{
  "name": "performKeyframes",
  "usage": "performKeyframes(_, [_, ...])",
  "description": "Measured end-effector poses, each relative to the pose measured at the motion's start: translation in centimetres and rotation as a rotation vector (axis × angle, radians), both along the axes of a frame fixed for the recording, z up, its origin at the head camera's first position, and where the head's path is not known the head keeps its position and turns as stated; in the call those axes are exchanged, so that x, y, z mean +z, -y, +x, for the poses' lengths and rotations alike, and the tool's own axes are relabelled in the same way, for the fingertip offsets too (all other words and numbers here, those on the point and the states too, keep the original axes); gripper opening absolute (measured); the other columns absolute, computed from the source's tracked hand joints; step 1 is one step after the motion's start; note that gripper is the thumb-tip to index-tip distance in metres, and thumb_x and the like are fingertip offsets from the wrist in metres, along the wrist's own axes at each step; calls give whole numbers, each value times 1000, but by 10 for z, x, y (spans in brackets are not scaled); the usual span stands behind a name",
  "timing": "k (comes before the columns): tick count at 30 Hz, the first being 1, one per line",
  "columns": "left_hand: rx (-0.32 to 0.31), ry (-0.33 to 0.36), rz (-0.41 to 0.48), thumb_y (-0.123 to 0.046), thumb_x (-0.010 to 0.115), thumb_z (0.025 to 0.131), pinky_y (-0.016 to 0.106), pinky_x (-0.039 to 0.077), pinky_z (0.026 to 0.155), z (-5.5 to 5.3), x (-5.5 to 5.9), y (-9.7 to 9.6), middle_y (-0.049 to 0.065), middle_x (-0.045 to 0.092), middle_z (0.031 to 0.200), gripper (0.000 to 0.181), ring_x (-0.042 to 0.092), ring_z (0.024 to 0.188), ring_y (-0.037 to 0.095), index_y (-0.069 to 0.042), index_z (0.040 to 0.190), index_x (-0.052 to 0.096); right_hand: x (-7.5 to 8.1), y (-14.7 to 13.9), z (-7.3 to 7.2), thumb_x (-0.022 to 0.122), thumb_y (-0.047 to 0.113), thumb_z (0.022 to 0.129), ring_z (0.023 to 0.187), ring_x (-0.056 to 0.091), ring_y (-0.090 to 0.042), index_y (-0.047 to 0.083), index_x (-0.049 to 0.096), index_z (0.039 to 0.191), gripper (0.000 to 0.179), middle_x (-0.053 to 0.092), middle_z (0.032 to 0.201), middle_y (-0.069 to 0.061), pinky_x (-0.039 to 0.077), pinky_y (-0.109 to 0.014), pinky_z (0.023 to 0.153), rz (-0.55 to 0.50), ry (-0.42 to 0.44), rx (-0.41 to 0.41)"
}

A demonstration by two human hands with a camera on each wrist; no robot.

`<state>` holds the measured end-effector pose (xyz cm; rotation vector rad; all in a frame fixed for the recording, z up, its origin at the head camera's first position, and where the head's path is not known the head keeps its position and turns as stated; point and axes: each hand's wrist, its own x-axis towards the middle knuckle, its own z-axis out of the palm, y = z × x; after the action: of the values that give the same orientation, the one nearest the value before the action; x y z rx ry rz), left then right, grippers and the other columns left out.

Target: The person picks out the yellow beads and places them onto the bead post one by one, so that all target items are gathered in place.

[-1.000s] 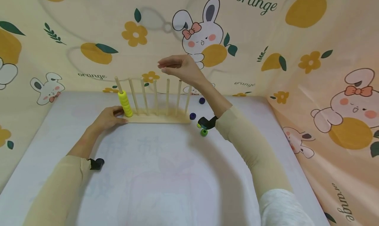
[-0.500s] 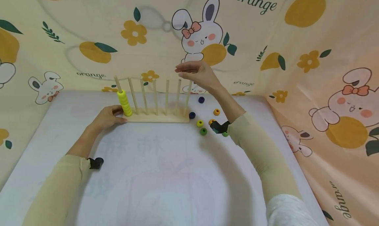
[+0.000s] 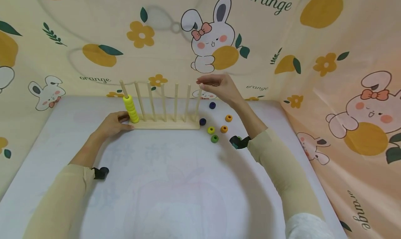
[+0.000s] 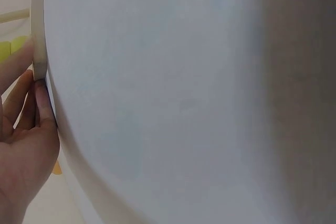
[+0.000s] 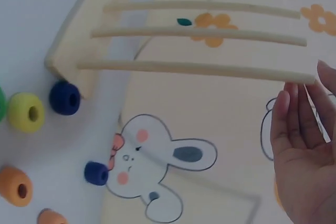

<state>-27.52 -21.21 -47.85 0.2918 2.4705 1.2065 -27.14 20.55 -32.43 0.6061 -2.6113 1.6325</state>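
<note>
A wooden peg rack (image 3: 166,125) with a row of upright pegs stands near the back of the table. Yellow beads (image 3: 131,108) are stacked on its leftmost peg; the other pegs are bare. My left hand (image 3: 112,125) grips the left end of the base, thumb at the front edge. My right hand (image 3: 225,90) is raised at the top of the rightmost peg (image 3: 198,103). In the right wrist view its fingers (image 5: 296,114) are extended beside the peg's tip, with no bead between them. Whether they touch the tip I cannot tell.
Right of the rack lie loose beads: a dark blue bead (image 3: 203,121) by the base end, another blue bead (image 3: 212,105) behind, a yellow bead (image 3: 211,130), a green bead (image 3: 214,138) and two orange ones (image 3: 228,118). A patterned cloth (image 3: 263,40) hangs behind.
My right hand has moved right and downward, from above the middle pegs to the rightmost peg's top, uncovering loose beads on the table. My left hand stays on the base.
</note>
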Motion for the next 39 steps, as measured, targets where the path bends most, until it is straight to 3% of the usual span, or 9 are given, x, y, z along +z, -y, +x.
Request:
performKeyframes(11, [2, -7, -7, -16, 75, 90, 54, 27, 117, 2, 2, 0, 31, 37, 150, 78, 35, 140, 45, 11, 148, 31, -22, -21, 14, 71, 22, 93, 107, 64, -17, 8, 72, 119, 29, 70, 120, -5, 53, -30, 96, 14, 35, -51])
performKeyframes(23, [-2, -18, 9, -18, 76, 89, 52, 29, 117, 1, -3, 0, 31, 37, 150, 79, 36, 139, 44, 11, 148, 32, -57, -45, 35, 75, 29, 90, 106, 64, -16, 15, 74, 117, 30, 71, 118, -4, 53, -33, 93, 48, 109, -122])
performKeyframes(32, [3, -5, 12, -16, 75, 90, 52, 28, 117, 2, -3, 0, 31, 36, 151, 78, 35, 140, 44, 11, 148, 31, -84, -53, 51, 74, 28, 91, 103, 67, -19, 11, 74, 115, 29, 71, 117, -12, 54, -31, 89, 32, 132, -142])
performKeyframes(39, [11, -16, 13, -16, 75, 90, 52, 29, 117, 1, -5, 0, 31, 37, 150, 78, 36, 139, 44, 12, 148, 31, -98, -53, 65, 70, 14, 93, 106, 67, -26, 2, 70, 121, 30, 69, 120, -17, 56, -27, 89, 19, 137, -164])
